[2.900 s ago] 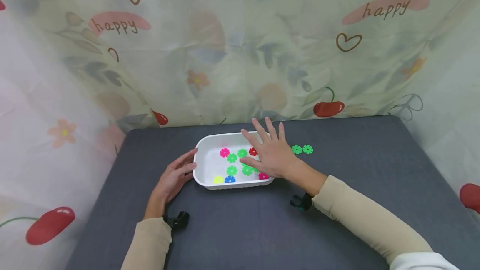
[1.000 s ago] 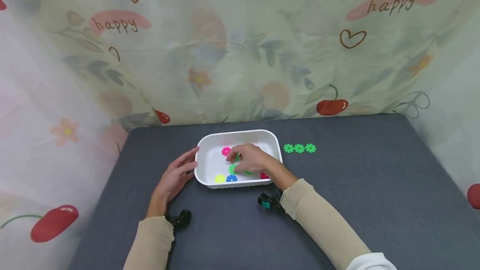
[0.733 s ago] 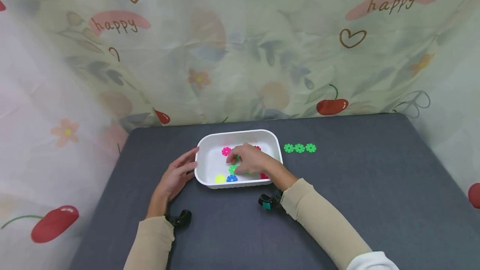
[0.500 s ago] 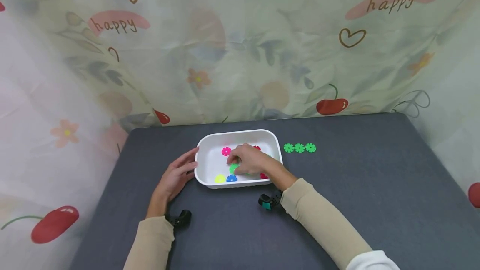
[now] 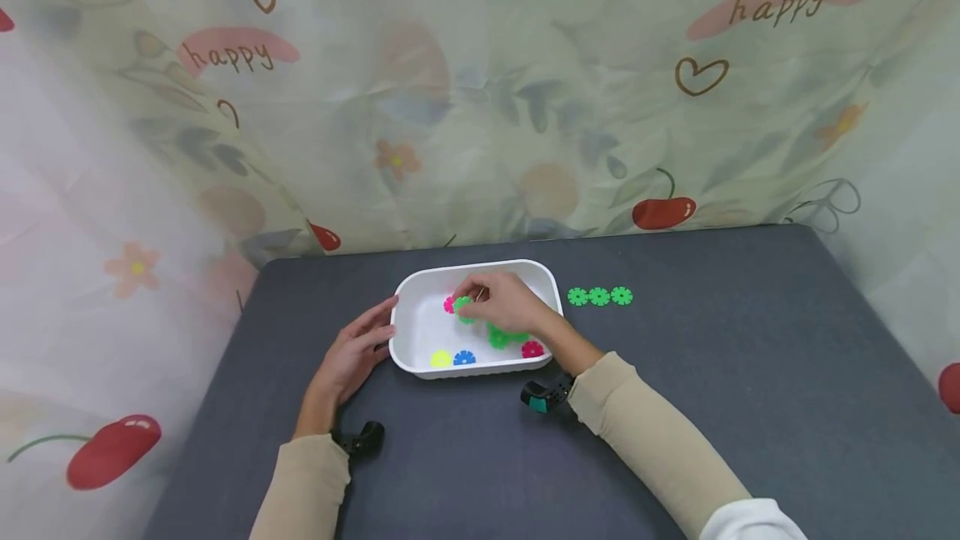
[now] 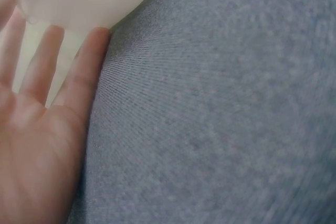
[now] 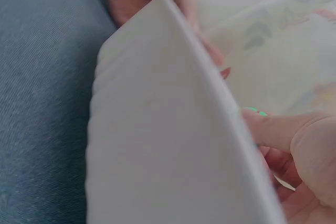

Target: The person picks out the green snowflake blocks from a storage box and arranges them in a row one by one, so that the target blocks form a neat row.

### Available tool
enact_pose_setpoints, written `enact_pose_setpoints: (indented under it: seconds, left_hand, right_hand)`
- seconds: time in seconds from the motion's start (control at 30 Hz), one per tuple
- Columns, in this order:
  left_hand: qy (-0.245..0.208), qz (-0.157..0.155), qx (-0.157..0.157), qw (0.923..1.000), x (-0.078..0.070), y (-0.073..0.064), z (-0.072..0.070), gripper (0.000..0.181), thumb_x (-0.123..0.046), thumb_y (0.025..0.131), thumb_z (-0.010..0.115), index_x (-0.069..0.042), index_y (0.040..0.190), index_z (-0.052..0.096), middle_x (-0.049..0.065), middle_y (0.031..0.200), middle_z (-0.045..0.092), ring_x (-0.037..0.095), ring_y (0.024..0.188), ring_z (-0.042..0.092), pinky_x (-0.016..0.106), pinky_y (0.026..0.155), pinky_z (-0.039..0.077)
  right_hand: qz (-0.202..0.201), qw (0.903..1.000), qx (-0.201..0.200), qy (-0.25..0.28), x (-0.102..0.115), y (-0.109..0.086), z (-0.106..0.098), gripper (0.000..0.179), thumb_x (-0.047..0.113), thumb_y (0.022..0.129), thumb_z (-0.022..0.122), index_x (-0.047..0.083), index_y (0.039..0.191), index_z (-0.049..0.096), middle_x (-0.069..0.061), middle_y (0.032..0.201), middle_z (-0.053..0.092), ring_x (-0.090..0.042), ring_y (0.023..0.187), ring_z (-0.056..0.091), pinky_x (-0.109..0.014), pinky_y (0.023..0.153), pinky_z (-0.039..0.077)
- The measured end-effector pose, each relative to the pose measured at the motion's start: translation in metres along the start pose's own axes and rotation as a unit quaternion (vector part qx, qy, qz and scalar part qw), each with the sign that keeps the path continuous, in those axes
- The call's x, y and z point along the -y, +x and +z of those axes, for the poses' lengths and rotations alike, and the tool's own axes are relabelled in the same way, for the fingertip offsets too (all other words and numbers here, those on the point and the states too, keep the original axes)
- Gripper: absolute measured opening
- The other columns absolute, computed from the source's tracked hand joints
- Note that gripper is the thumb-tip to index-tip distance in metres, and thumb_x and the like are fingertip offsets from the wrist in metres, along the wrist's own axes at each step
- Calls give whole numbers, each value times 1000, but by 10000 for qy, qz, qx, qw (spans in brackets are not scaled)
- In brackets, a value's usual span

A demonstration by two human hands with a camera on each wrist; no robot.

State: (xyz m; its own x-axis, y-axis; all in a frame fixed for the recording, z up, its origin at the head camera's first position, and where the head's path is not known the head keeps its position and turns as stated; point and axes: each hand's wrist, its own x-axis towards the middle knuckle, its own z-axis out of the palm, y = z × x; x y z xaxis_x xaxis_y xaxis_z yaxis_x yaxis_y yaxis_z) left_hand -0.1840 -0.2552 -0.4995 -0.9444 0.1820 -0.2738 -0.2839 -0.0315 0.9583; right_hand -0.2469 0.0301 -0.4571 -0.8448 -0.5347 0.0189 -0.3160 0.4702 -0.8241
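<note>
The left hand (image 5: pixel 352 357), fingers extended, touches the tray (image 5: pixel 416 332) at nine o'clock, probably steadying it. The right hand (image 5: pixel 508 302) pinches a green disc (image 5: pixel 462 305) over it; three others (image 5: pixel 599 297) lie outside at three o'clock, apparently kept apart.

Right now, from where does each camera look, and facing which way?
Head: worn there, facing forward and down at the white tray; left hand, right hand and sleeves show.
Left wrist: worn there, facing tray and table; left hand shows.
Right wrist: worn there, facing the tray's outside; both hands show.
Wrist views share tray and left hand.
</note>
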Motion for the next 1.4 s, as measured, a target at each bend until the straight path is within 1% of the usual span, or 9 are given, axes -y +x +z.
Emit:
enact_pose_setpoints:
  seconds: [0.2, 0.4, 0.53, 0.6, 0.73, 0.9, 1.07, 1.27, 1.4]
  left_hand:
    - [-5, 22, -5, 10000, 1, 0, -1, 64, -17, 102, 61, -17, 160, 35, 3, 169, 29, 23, 156, 28, 54, 123, 29]
    - [-19, -28, -18, 10000, 2, -1, -2, 64, -17, 102, 61, -17, 160, 35, 3, 170, 28, 23, 156, 28, 54, 124, 29]
    - [-50, -44, -23, 10000, 4, -2, -3, 63, -18, 102, 61, -18, 160, 35, 3, 170, 28, 23, 156, 28, 54, 124, 29]
    - [-43, -39, -9, 10000, 5, -2, -3, 63, -18, 102, 61, -18, 160, 35, 3, 170, 28, 24, 156, 28, 54, 124, 29]
    - [-53, -51, -16, 10000, 5, -1, -2, 63, -19, 102, 62, -19, 159, 36, 3, 169, 29, 24, 156, 28, 55, 124, 28]
    - [-3, -41, -87, 10000, 5, -2, -2, 63, -19, 102, 61, -20, 160, 36, 3, 170, 28, 24, 156, 28, 55, 124, 28]
    - [48, -27, -114, 9999, 5, -2, -1, 63, -21, 102, 62, -21, 159, 37, 3, 169, 29, 24, 155, 28, 55, 124, 28]
    - [39, 16, -71, 10000, 4, -1, 0, 63, -20, 102, 61, -19, 160, 36, 4, 169, 29, 24, 156, 28, 55, 124, 28]
    - [-30, 21, -95, 9999, 2, 0, 0, 62, -17, 102, 60, -18, 159, 36, 4, 169, 31, 24, 155, 30, 54, 124, 29]
  right_hand:
    - [56, 9995, -225, 236, 11, -8, -11, 22, 24, 91, 77, 20, 112, 77, 1, 98, 71, -17, 90, 63, -30, 85, 53]
    - [255, 9978, -412, 446, 16, -18, -22, 27, 26, 94, 73, 18, 120, 74, -2, 104, 70, -22, 89, 66, -30, 75, 55]
    - [448, 9923, -679, 930, 15, -24, -27, 32, 26, 94, 73, 17, 125, 70, -5, 108, 68, -30, 89, 68, -31, 69, 55]
    - [501, 9885, -881, 1120, 12, -26, -30, 34, 24, 94, 74, 16, 126, 69, -6, 109, 67, -31, 91, 67, -31, 69, 54]
    - [553, 9816, -1240, 1342, 7, -32, -37, 31, 24, 94, 74, 16, 123, 71, -7, 108, 69, -33, 97, 66, -35, 75, 56]
    - [535, 9751, -1461, 1578, 0, -40, -47, 32, 23, 95, 74, 12, 124, 70, -10, 103, 69, -42, 96, 67, -39, 79, 58]
    - [605, 9700, -1659, 1670, -8, -47, -55, 33, 21, 95, 74, 9, 125, 70, -11, 103, 67, -40, 93, 66, -31, 77, 58]
    - [639, 9656, -1844, 1719, -17, -54, -65, 32, 19, 95, 74, 8, 125, 70, -12, 107, 68, -45, 100, 65, -38, 81, 61]
    - [707, 9615, -2007, 1741, -23, -59, -71, 34, 19, 94, 74, 7, 126, 69, -12, 109, 67, -31, 93, 68, -34, 79, 61]
